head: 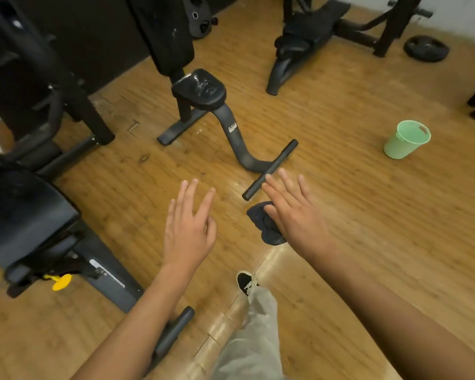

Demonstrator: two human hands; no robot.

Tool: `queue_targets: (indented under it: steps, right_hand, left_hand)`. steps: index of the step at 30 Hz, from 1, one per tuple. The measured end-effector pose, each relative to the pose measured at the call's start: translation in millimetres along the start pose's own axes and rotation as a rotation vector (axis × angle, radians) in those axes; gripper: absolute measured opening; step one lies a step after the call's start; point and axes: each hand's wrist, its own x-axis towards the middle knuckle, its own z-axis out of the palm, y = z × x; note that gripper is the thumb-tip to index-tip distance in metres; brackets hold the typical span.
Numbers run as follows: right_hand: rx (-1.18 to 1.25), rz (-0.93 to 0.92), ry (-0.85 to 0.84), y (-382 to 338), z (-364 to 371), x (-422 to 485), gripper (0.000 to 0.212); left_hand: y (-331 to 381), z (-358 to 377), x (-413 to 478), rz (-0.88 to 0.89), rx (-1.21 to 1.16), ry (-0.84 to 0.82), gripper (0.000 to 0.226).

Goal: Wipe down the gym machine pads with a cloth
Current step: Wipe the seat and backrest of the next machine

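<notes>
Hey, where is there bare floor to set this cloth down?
Widest bare floor: right of the right hand holding the cloth, between the floor bar and the green cup. A smaller patch lies left of the left hand, before the seat pad. Crowded: far left, among machine frames.

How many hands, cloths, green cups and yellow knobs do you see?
hands: 2, the left hand and the right hand
cloth: 1
green cup: 1
yellow knob: 1
total: 5
</notes>
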Motion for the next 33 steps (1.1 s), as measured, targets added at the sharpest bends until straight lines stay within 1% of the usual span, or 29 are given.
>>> queue_targets:
  steps: [3, 7, 12, 16, 21, 24, 27, 30, 33]
  right_hand:
    - [0.03, -0.052, 0.007, 32.4, 29.8, 51.4, 0.051]
    - [0.075, -0.073, 0.029, 79.3, 66.4, 125.3, 0.051]
    - [0.116, -0.083, 0.009, 131.1, 108.9, 214.6, 0.06]
    - [0.129, -0.104, -0.008, 171.5, 145.9, 281.9, 0.062]
    - [0.19, -0.16, 0.005, 231.5, 211.7, 375.0, 0.058]
    - [0.223, -0.21, 0.015, 269.4, 253.6, 435.6, 0.05]
    - [0.261, -0.247, -0.055, 300.0, 288.4, 490.0, 0.048]
    - [0.292, -0.292, -0.14, 324.0, 322.9, 538.8, 0.05]
    - [0.326, -0.3, -0.194, 338.2, 358.0, 585.8, 0.051]
  left_hand:
    - [-15.1, 18.8, 55.9, -0.014, 0.038, -0.003, 0.061]
    - [-31.6, 36.9, 137.6, -0.058, 0.045, -0.021, 0.061]
    - [-47.7, 55.5, 228.6, -0.124, 0.063, 0.013, 0.061]
    - [-57.6, 81.2, 300.8, -0.193, 0.08, 0.026, 0.063]
    - [-71.7, 126.9, 402.8, -0.248, 0.089, 0.032, 0.064]
    - [-80.6, 152.0, 466.0, -0.317, 0.132, 0.036, 0.064]
    - [-89.3, 170.2, 519.1, -0.397, 0.143, 0.037, 0.062]
    - [-101.2, 187.5, 566.4, -0.456, 0.139, 0.033, 0.063]
    - [-117.7, 207.8, 603.5, -0.522, 0.141, 0.026, 0.064]
